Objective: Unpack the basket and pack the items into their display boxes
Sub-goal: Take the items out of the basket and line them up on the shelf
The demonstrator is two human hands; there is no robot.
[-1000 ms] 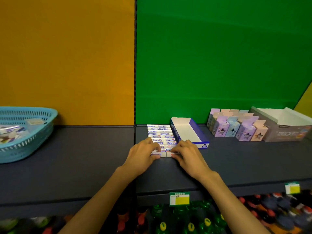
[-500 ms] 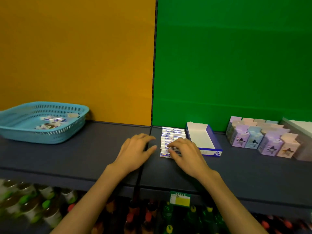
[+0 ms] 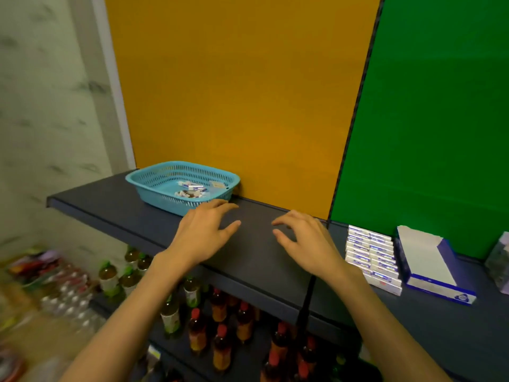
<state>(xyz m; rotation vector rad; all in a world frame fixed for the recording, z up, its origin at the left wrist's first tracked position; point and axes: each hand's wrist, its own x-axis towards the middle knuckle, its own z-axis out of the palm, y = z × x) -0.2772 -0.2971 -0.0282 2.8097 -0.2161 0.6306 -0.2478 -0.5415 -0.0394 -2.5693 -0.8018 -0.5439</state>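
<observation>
Left hand [image 3: 205, 232]: held over the dark shelf [image 3: 115, 213], fingers spread and relaxed, nothing gripped; fingertips are seen just beside the near rim of the basket.
Right hand [image 3: 305, 241]: held over the same shelf, fingers loosely bent and apart, nothing gripped; whether either hand touches the shelf surface cannot be told.
Basket [image 3: 154, 176]: turquoise, slotted plastic, set at the back of the shelf against the orange panel [image 3: 234, 92]; a few small white-and-blue packs [image 3: 190, 185] and other small items, too blurred to name, are seen lying inside.
Stacked packs [image 3: 370, 256]: white-and-blue small boxes laid in two rows on the shelf, to the right of the right hand, well apart from the basket.
Display box [image 3: 429, 267]: white inside, blue outside, open-topped, placed just beside the stacked packs on their right; its interior is seen bare.
Far right edge: a pale blurred box [image 3: 500, 257] is partly cut off by the frame.
Background: a green panel [image 3: 440, 106] is joined to the orange one by a dark seam.
Below shelf: bottled drinks [image 3: 220, 321] are stood in rows, partly hidden by both forearms.
Obstructions: nothing is seen between the hands and the basket.
</observation>
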